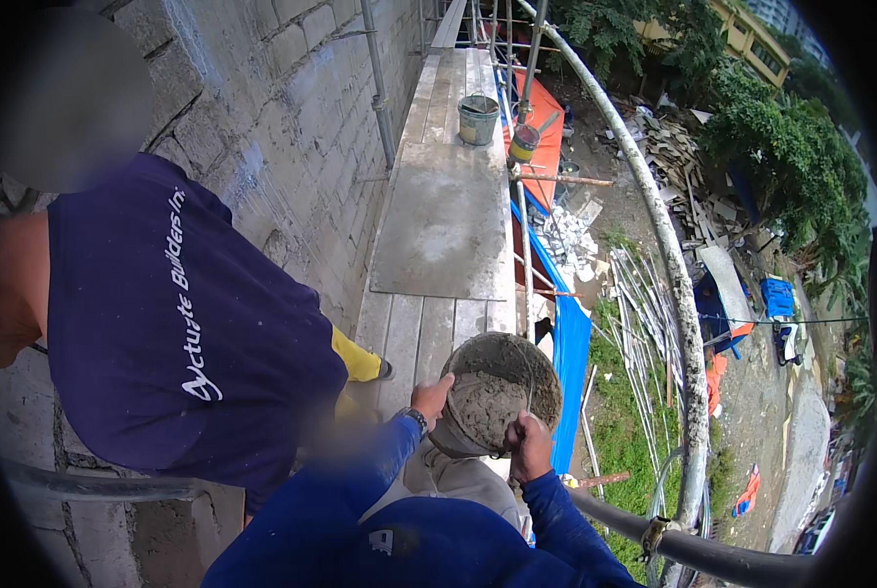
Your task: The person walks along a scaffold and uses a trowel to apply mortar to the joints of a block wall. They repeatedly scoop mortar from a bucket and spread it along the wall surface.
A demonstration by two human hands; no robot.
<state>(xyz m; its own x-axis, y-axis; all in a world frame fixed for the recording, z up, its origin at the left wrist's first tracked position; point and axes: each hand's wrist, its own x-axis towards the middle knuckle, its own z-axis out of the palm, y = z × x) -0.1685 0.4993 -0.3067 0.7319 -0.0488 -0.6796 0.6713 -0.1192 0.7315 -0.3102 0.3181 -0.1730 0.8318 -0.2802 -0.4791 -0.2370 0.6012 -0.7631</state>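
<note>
A dark bucket (541,377) with wet grey mortar (486,400) inside is tilted in front of my body, over the near end of the plank walkway. My left hand (431,400) grips its left rim, the thumb lying along the edge and the other fingers hidden. On the near right side, my right hand (530,448) is closed around the bucket's thin wire handle. A grey, mortar-smeared sheet (440,230) lies flat on the planks beyond the bucket.
A co-worker in a dark purple shirt (164,323) bends close at my left, beside the block wall (292,108). Another bucket (478,120) and a small can (524,144) are farther along. Scaffold rails (688,323) bound the right side, above ground far below with debris.
</note>
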